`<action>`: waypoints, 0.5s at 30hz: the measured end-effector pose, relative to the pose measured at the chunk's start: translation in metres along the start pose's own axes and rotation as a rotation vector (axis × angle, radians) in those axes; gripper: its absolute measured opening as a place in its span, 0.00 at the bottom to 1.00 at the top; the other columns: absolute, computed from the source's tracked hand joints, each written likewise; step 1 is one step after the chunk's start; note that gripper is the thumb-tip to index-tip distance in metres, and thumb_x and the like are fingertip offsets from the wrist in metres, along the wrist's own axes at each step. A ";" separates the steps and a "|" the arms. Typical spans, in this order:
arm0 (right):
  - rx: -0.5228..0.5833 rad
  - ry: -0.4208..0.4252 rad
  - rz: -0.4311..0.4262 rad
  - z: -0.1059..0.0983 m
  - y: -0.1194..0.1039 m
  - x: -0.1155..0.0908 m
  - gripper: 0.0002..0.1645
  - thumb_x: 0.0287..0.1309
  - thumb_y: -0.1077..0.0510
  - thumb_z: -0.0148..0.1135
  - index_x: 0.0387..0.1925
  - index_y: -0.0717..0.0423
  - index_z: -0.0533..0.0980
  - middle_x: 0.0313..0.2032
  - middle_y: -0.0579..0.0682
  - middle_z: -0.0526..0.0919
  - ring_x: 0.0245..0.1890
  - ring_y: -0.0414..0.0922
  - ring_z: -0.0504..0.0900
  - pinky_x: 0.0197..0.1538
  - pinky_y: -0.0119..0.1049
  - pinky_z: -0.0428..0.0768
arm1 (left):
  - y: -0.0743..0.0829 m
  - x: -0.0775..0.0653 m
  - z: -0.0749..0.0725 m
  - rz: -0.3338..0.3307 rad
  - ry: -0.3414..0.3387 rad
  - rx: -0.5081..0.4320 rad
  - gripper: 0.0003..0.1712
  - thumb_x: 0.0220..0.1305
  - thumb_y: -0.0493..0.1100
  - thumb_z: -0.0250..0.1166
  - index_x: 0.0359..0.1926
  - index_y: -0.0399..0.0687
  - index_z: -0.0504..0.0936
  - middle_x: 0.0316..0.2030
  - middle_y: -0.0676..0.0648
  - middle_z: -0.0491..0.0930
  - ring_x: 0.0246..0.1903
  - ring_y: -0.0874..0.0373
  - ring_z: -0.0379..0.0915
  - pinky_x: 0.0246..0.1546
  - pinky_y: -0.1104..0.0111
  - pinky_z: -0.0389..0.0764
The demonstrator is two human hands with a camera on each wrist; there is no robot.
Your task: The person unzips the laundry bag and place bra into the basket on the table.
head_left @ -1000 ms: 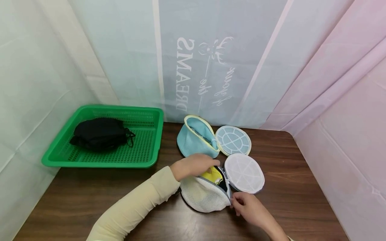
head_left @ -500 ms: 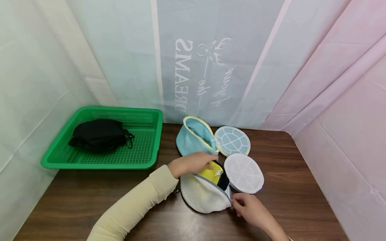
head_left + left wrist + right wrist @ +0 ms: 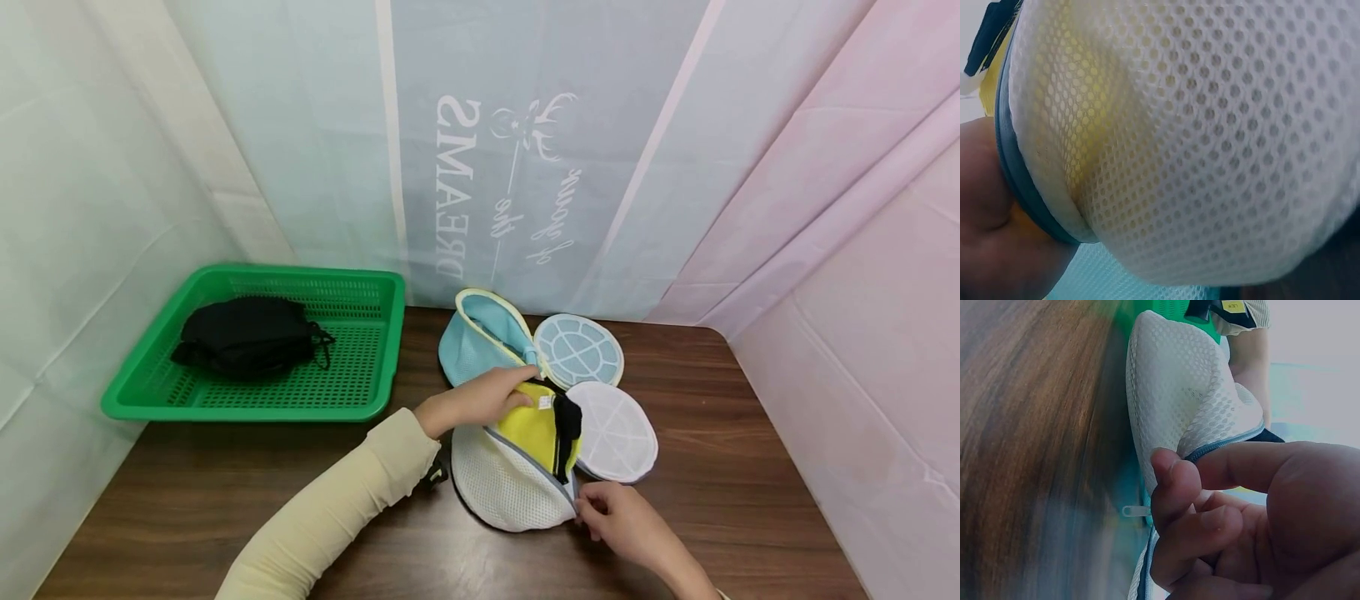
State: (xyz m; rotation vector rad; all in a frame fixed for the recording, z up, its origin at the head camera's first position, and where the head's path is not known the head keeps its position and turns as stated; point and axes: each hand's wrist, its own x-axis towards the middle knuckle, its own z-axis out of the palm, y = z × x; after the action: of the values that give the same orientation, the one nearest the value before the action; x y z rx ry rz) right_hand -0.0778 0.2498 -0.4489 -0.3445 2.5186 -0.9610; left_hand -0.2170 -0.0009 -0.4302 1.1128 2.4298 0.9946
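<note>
My left hand (image 3: 480, 397) grips a yellow and black piece of clothing (image 3: 531, 425) with a small white label. The clothing sticks out of the gaping mouth of a white mesh laundry bag (image 3: 506, 487), its lower part hidden inside. In the left wrist view, yellow shows through the mesh (image 3: 1210, 144). My right hand (image 3: 622, 521) pinches the grey-zippered edge of that bag at its front right corner. The right wrist view shows a zipper pull (image 3: 1135, 511) hanging beside those fingers. The bag's round white lid (image 3: 618, 433) lies flipped back to the right.
Behind the white bag stands an open blue mesh bag (image 3: 468, 350) with yellow trim, its round lid (image 3: 579, 350) folded to the right. A green basket (image 3: 247, 411) at the left holds a black drawstring bundle (image 3: 247, 337). Fabric walls enclose the wooden table (image 3: 720, 433).
My left hand has risen slightly away from me, drawing the yellow and black clothing further out of the white mesh bag. My right hand stays at the bag's corner.
</note>
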 end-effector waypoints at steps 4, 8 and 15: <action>-0.006 -0.006 0.012 0.001 0.000 -0.001 0.16 0.70 0.59 0.58 0.23 0.50 0.77 0.16 0.39 0.72 0.16 0.35 0.68 0.21 0.31 0.66 | 0.000 0.001 0.001 -0.031 0.039 -0.072 0.18 0.78 0.41 0.56 0.64 0.41 0.70 0.45 0.46 0.78 0.39 0.59 0.71 0.46 0.68 0.74; -0.020 -0.003 0.022 0.001 0.001 -0.002 0.16 0.70 0.59 0.58 0.23 0.49 0.77 0.16 0.39 0.72 0.16 0.35 0.67 0.21 0.31 0.66 | 0.001 0.001 0.000 -0.038 0.075 -0.161 0.12 0.78 0.42 0.56 0.57 0.43 0.72 0.38 0.49 0.76 0.33 0.60 0.71 0.40 0.69 0.74; -0.029 0.003 0.016 0.001 0.001 -0.002 0.16 0.70 0.58 0.59 0.22 0.49 0.76 0.15 0.39 0.72 0.16 0.34 0.67 0.21 0.30 0.65 | 0.004 0.000 0.001 -0.069 0.145 -0.227 0.17 0.78 0.42 0.55 0.62 0.38 0.70 0.48 0.40 0.79 0.42 0.52 0.78 0.46 0.64 0.78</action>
State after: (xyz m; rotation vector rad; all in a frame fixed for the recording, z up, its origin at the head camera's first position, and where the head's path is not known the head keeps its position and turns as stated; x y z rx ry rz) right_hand -0.0754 0.2508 -0.4496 -0.3318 2.5361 -0.9210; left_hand -0.2145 0.0013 -0.4282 0.9036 2.3712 1.3306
